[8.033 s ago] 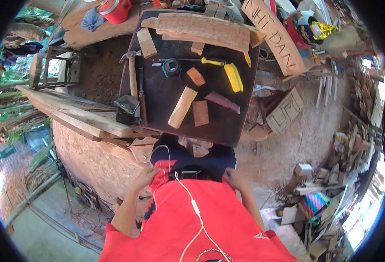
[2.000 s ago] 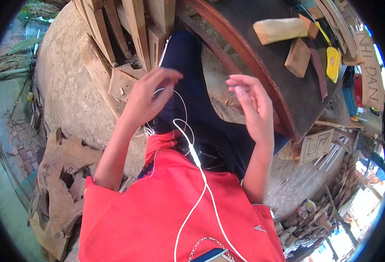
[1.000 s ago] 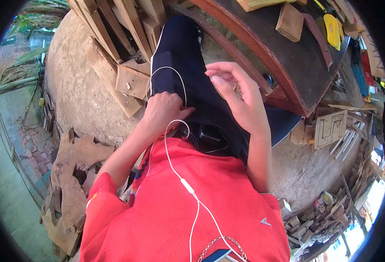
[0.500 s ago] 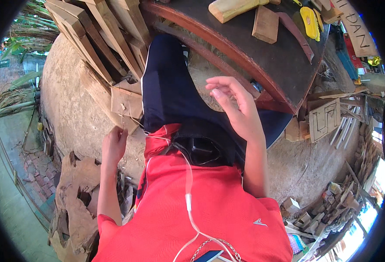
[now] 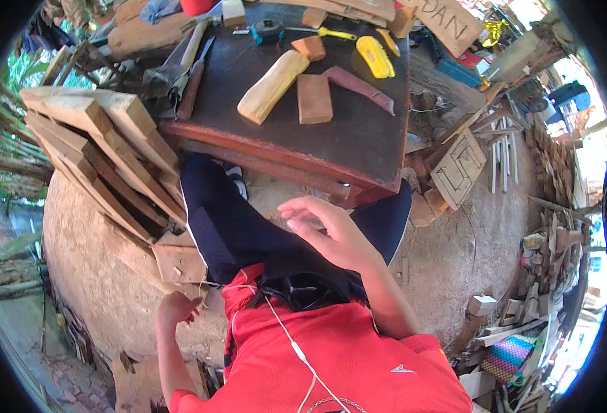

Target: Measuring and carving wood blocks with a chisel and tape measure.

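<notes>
My right hand [image 5: 327, 230] hovers over my dark-trousered lap with loosely bent fingers, holding nothing. My left hand [image 5: 177, 308] hangs low at my left side, fingers apart, beside a thin white cable [image 5: 283, 320] that runs over my red shirt and waist. A black pouch [image 5: 296, 294] lies at my waist. In front stands a dark table [image 5: 358, 144] bearing a long pale wood piece [image 5: 272, 86], a brown block [image 5: 314, 98], a reddish strip [image 5: 357, 88], a yellow brush [image 5: 375, 57], a tape measure [image 5: 267, 31], a screwdriver [image 5: 338, 34] and a chisel [image 5: 193, 86].
Stacked planks [image 5: 103, 144] lean at the table's left, by a flat board [image 5: 179, 265] near my leg. A marked panel [image 5: 459, 168] leans at the right. Wood scraps and a striped woven bag [image 5: 508, 358] lie at the lower right; irregular wood [image 5: 141, 385] lies at the lower left.
My left hand left my waist and dropped out to my left. My right hand stays raised over my lap, slightly lower. The view has swung back to face the table squarely.
</notes>
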`<state>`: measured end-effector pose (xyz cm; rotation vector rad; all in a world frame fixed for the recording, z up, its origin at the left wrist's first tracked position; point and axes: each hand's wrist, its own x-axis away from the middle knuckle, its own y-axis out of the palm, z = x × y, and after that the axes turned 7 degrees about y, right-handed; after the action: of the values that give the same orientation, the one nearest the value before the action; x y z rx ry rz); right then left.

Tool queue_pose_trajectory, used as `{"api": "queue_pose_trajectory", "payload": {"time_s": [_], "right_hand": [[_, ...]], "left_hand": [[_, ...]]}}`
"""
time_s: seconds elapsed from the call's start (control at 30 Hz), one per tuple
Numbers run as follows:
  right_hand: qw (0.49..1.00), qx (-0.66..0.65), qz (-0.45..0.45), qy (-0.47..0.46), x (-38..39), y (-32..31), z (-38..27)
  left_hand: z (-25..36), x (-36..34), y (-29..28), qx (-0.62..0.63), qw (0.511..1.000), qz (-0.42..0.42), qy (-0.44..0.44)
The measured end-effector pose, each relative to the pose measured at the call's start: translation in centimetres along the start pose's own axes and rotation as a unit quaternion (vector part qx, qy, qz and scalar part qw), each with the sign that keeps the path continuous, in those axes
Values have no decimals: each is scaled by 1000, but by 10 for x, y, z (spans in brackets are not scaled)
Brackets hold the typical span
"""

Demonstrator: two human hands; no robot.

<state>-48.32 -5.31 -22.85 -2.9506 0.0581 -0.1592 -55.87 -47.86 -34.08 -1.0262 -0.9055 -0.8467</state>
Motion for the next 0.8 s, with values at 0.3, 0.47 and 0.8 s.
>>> {"api": "queue_pose_trajectory", "payload": {"time_s": [0.3,0.47,0.8], "right_hand": [[996,-5,89,30,-33,-31,-14],[997,1,65,-42,-65,-31,-21],[999,-26,17,-20,-110,-18,-24]], "left_hand": [[221,67,-76,-8,821,354,448],[242,91,-74,73,730,-107,671],[235,96,-17,153,711,-262,634]]}}
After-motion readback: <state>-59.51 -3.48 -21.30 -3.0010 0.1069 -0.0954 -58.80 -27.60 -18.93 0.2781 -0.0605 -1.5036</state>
